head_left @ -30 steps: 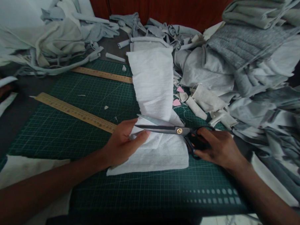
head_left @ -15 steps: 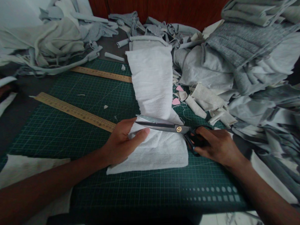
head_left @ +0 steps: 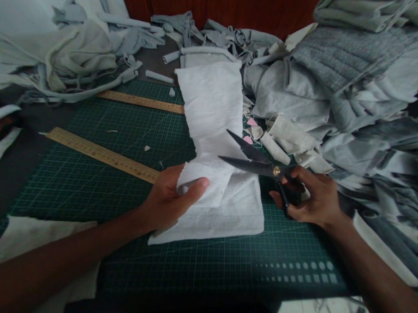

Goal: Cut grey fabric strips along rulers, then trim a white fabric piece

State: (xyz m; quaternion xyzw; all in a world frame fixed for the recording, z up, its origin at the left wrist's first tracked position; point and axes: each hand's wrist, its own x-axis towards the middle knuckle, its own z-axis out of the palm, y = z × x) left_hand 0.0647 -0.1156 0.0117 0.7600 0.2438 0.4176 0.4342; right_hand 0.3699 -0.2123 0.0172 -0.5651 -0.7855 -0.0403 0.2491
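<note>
My left hand (head_left: 172, 195) grips the cut edge of a white cloth (head_left: 211, 101), thumb on top, lifting a fold of it. The cloth runs as a long strip away from me, and its wider near part (head_left: 212, 228) lies flat on the green cutting mat (head_left: 179, 273). In my right hand (head_left: 313, 196) are black-handled scissors (head_left: 276, 170), fingers through the loops. Their blades are spread apart and point left, over the right side of the cloth, with the tips short of my left hand.
Two wooden rulers, a nearer one (head_left: 101, 152) and a farther one (head_left: 140, 100), lie left on the mat. Another white cloth piece (head_left: 49, 232) sits under my left forearm. Grey fabric (head_left: 357, 53) is heaped at right; more scraps (head_left: 80, 56) pile at back left. Pink pieces (head_left: 252, 122) lie beside the strip.
The scissors have drawn back to the right, away from my left hand, and their blades have spread apart. My left hand keeps its hold on the cloth in nearly the same place.
</note>
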